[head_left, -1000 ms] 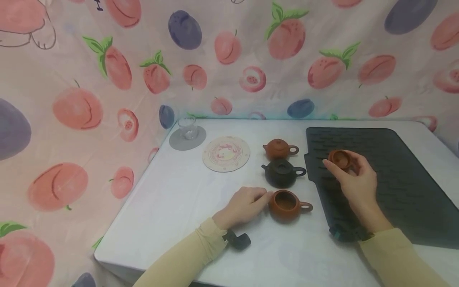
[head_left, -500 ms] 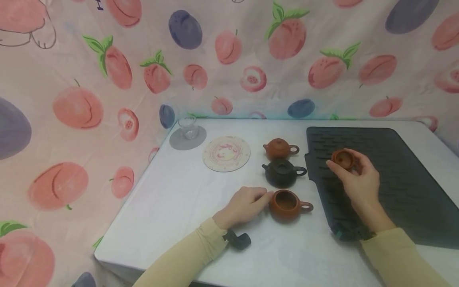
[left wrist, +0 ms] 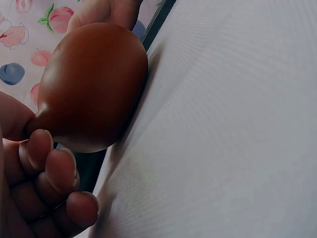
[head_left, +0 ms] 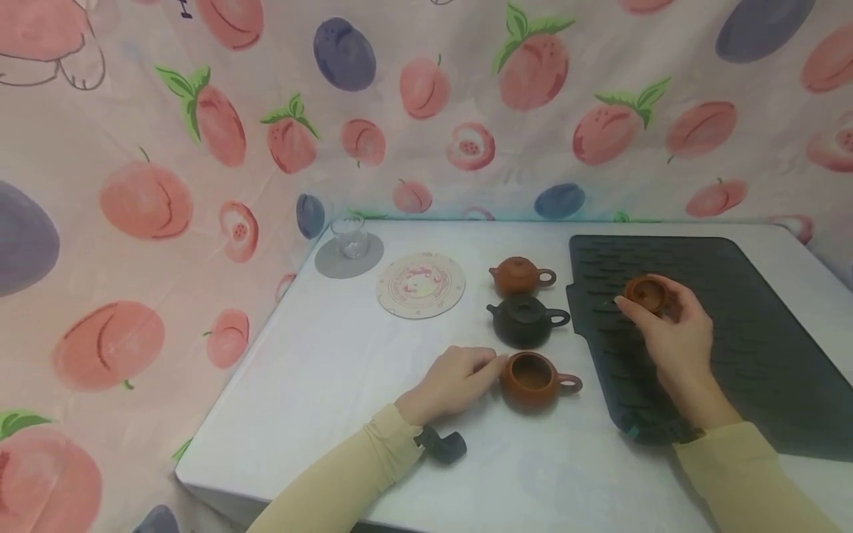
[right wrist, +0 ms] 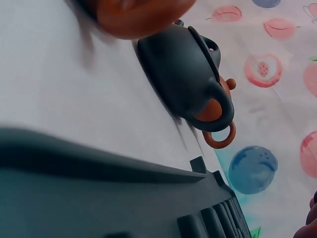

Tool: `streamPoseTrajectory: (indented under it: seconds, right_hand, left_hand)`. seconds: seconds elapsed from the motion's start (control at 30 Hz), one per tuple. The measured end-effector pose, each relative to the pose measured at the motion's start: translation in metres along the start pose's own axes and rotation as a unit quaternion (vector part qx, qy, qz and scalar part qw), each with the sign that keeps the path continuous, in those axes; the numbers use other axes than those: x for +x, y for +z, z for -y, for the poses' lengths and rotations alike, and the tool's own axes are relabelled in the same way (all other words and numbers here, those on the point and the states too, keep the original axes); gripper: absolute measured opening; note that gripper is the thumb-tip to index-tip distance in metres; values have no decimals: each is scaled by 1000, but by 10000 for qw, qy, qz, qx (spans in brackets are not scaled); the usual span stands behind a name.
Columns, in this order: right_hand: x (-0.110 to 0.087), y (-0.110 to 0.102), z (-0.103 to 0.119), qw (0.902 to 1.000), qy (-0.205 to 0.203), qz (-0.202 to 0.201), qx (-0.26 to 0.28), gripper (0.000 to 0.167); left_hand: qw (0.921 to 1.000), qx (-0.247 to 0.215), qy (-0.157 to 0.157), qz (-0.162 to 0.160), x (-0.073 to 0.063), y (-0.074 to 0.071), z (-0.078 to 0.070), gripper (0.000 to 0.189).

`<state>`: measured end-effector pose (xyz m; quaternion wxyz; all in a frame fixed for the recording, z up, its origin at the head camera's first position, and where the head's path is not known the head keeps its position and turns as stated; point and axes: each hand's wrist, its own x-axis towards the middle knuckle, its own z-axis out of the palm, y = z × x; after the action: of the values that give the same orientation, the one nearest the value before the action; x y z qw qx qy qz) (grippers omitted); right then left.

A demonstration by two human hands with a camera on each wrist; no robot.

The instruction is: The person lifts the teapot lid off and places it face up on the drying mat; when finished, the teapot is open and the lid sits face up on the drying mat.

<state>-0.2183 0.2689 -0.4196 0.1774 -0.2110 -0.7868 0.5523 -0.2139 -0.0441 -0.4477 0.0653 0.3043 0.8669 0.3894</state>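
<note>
An open-topped reddish-brown teapot (head_left: 529, 400) stands on the white table, its handle pointing right. My left hand (head_left: 453, 381) pinches its spout between thumb and fingers, as the left wrist view shows with the spout (left wrist: 42, 121) at the fingertips. Over the dark ribbed tray, my right hand (head_left: 680, 333) holds a small reddish-brown teapot lid (head_left: 646, 295) by its edge, hollow underside up. Just behind the open teapot sits a black teapot (head_left: 522, 322) with its lid on. A smaller lidded brown teapot (head_left: 516, 277) is farther back. In the right wrist view only fingertips (right wrist: 309, 225) show.
The dark tray (head_left: 753, 355) covers the table's right side. A round patterned mat (head_left: 421, 286) lies left of the teapots. At the back left corner, a clear glass cup (head_left: 349, 237) stands on a grey round mat (head_left: 329, 260). A fruit-print cloth (head_left: 413, 148) hangs behind.
My right hand has moved slightly to the right over the tray with the lid, tilting it a little. My left hand and the teapots stay where they were.
</note>
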Motion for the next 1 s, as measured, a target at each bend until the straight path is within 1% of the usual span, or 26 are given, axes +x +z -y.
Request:
streamPoseTrajectory:
  seconds: [0.17,0.33,0.67,0.9,1.0]
  right_hand:
    - [2,-3,0,9999,73,-61,74,67]
    - [5,-6,0,9999,46,-111,108,64]
    - [12,-13,0,9978,167,-237,590,63]
    - [11,-14,-2,9987,200,-290,374,63]
    - [10,-13,-3,9986,213,-311,368,63]
  left_hand:
    - [10000,-13,8,7,1,0,-1,42]
    - [10000,8,23,-3,1,-1,-1,42]
    - [10000,6,-1,-11,2,-1,-2,41]
    - [9999,91,54,-69,2,0,0,40]
    - [9999,95,25,-58,1,1,0,41]
